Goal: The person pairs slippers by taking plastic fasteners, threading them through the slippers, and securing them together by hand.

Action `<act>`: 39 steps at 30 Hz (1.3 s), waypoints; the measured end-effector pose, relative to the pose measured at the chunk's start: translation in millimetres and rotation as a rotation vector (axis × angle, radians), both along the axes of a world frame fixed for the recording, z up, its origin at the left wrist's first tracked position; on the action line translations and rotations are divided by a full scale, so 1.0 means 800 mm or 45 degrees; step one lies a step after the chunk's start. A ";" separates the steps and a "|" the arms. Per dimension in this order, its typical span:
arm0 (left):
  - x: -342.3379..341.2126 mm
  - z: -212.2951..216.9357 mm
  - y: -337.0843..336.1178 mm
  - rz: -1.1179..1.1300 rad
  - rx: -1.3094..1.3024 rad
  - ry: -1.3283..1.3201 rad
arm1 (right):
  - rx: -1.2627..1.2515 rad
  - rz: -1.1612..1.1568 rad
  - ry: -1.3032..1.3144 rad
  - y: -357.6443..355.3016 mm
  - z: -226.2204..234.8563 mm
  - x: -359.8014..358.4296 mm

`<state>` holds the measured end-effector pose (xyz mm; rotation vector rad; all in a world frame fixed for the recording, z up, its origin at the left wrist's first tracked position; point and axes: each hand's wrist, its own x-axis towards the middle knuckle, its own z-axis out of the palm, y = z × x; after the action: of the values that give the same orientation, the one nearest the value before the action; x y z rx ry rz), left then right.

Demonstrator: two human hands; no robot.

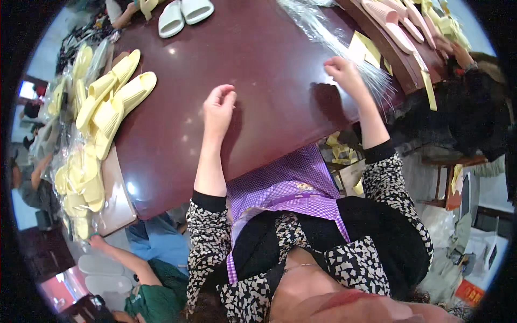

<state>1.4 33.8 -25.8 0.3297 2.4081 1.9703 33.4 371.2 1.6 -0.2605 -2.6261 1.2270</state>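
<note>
My left hand (219, 106) hovers over the dark red tabletop (264, 81), its fingers curled toward the thumb and nothing visible in them. Further right, my right hand (344, 72) is closed too, with the fingers bent in and no object showing. It is nearest to a pile of clear plastic bags (323, 37) and some yellow paper sheets (364, 49). Beyond both hands, a pair of pale grey-white slippers (183, 16) sits at the far edge. Yellow slippers (116, 91) lie stacked along the table's left side.
More yellow slippers in clear bags (81, 180) lie at the left edge. Pink slippers (388, 24) stand on a raised brown ledge at the far right, near another person's hand (458, 54). A co-worker in a green top (156, 290) reaches in at lower left.
</note>
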 end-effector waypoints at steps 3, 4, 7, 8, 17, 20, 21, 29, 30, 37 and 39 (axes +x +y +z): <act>0.014 0.007 0.049 -0.229 -0.235 0.349 | -0.020 0.144 0.119 -0.019 -0.002 0.031; 0.022 0.025 0.072 -0.310 -0.217 0.498 | -0.024 0.148 0.124 -0.025 -0.003 0.038; 0.039 0.059 0.127 -0.407 -0.288 0.752 | -0.042 0.158 0.141 -0.044 -0.001 0.054; 0.038 0.063 0.139 -0.422 -0.367 0.852 | -0.096 0.174 0.133 -0.049 -0.001 0.059; 0.014 0.008 0.194 -0.682 -0.522 0.840 | -0.027 0.133 0.438 -0.011 -0.012 0.103; 0.003 -0.003 0.163 -0.543 -0.476 0.887 | -0.441 0.081 0.270 0.016 -0.005 0.165; 0.000 -0.003 0.163 -0.582 -0.470 0.865 | -0.620 0.071 0.228 0.029 -0.007 0.183; -0.004 -0.025 0.154 -0.535 -0.376 0.620 | -0.906 -0.244 -1.005 0.026 -0.327 0.397; 0.000 -0.022 0.155 -0.532 -0.367 0.637 | -0.854 -0.295 -1.082 0.011 -0.357 0.420; 0.001 -0.011 0.152 -0.553 -0.380 0.595 | -1.477 -0.810 -0.979 -0.009 -0.423 0.432; -0.002 -0.011 0.157 -0.590 -0.367 0.574 | -1.815 -1.167 -0.703 -0.005 -0.421 0.409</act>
<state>-0.4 159.7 -34.6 1.2979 2.4862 1.4420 360.5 367.2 -335.0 -1.8821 -0.9455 2.4148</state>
